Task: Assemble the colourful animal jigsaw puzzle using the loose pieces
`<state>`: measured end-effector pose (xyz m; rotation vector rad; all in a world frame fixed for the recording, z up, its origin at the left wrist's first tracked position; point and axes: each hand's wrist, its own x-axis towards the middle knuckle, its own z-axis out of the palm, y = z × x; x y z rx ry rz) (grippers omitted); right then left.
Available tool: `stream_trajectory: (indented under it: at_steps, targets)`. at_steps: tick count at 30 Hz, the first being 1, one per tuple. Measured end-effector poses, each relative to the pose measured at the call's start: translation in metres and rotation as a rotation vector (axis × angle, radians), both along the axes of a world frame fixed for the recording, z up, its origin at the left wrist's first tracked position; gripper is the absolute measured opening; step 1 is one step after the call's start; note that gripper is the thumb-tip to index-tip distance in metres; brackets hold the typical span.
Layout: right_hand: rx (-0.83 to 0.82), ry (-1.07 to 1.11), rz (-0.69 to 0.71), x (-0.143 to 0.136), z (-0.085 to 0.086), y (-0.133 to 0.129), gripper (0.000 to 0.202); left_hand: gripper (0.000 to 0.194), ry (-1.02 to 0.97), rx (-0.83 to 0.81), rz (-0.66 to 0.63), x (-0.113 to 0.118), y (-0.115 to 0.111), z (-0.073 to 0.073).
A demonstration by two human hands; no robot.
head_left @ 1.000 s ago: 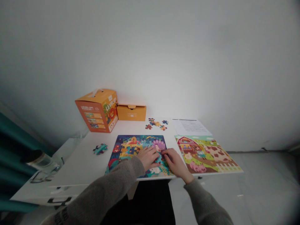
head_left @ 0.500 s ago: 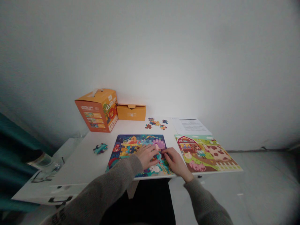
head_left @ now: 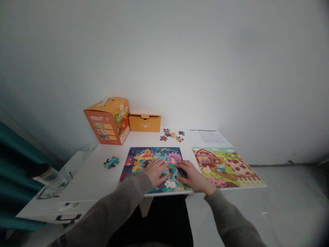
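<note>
- Orange cardboard box, slanted sides, at the white table's back left corner; it reads "LEVEL UP!" and, on its side, "PUZZLES".
- Low orange carton with a tabbed flap, beside it along the back edge.
- Loose interlocking pieces towards the back edge; a teal cluster near the left edge.
- Printed paper near the back right corner, text too small to read; before it, a glossy farm picture reaching the front right.
- Clear bottle with a dark lid and eyeglasses, beyond the left edge.
- The colourful animal puzzle lies flat at the middle of the front edge; a grey knit sleeve hides its near left corner.
- Left hand: flat on the puzzle, fingers spread, unclenched.
- Right hand: fingers and thumb parted on the puzzle's right side; I cannot tell whether a piece is beneath.
</note>
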<state>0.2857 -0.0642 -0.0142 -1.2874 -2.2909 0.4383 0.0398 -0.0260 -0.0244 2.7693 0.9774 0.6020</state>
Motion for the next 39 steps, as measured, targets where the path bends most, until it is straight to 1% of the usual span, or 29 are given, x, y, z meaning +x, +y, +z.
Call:
stream_trajectory:
  at_steps: [2,4,7,9,11,12,14,16,18,20,23,27,33,39]
  targets:
    - [-0.01,-0.06,0.016,0.0,0.005,0.003,0.045,0.034,-0.009,0.016,0.023,0.0,-0.001,-0.004]
    - [-0.023,-0.099,0.025,-0.001,0.008,0.005,0.04,0.037,-0.015,0.016,0.027,0.001,-0.001,-0.007]
    - [-0.032,-0.098,0.007,-0.004,0.01,0.006,0.037,0.033,-0.037,0.004,0.021,0.0,0.001,-0.01]
    - [-0.041,-0.035,-0.03,-0.005,0.008,0.005,0.032,0.031,-0.058,-0.002,0.017,-0.001,0.003,-0.012]
    - [-0.09,0.107,-0.083,-0.004,0.005,0.005,0.018,0.028,-0.082,-0.01,0.016,-0.001,0.005,-0.014]
    - [-0.12,0.219,-0.114,-0.002,0.002,0.005,0.012,0.026,-0.096,-0.019,0.015,-0.002,0.006,-0.015]
    - [-0.145,0.517,-0.197,0.005,-0.002,0.007,0.01,0.024,-0.13,-0.044,0.016,-0.003,0.007,-0.016]
    - [-0.129,0.811,-0.281,0.016,-0.005,0.009,0.023,0.022,-0.173,-0.078,0.014,-0.003,0.008,-0.016]
    - [-0.131,0.961,-0.348,0.028,-0.007,0.01,0.039,0.02,-0.225,-0.11,0.014,-0.004,0.009,-0.017]
    - [-0.156,0.967,-0.379,0.035,-0.009,0.009,0.044,0.018,-0.284,-0.139,0.022,-0.004,0.01,-0.018]
    - [-0.174,0.914,-0.415,0.036,-0.014,0.004,0.039,0.015,-0.353,-0.167,0.039,-0.005,0.012,-0.02]
    - [-0.179,0.788,-0.462,0.019,-0.02,-0.003,0.034,0.015,-0.38,-0.175,0.029,-0.005,0.012,-0.019]
    - [-0.148,0.63,-0.457,-0.012,-0.021,-0.01,0.026,0.014,-0.411,-0.186,0.04,-0.005,0.011,-0.015]
    - [-0.184,0.585,-0.465,-0.022,-0.023,-0.008,0.024,0.013,-0.408,-0.186,0.035,-0.005,0.012,-0.015]
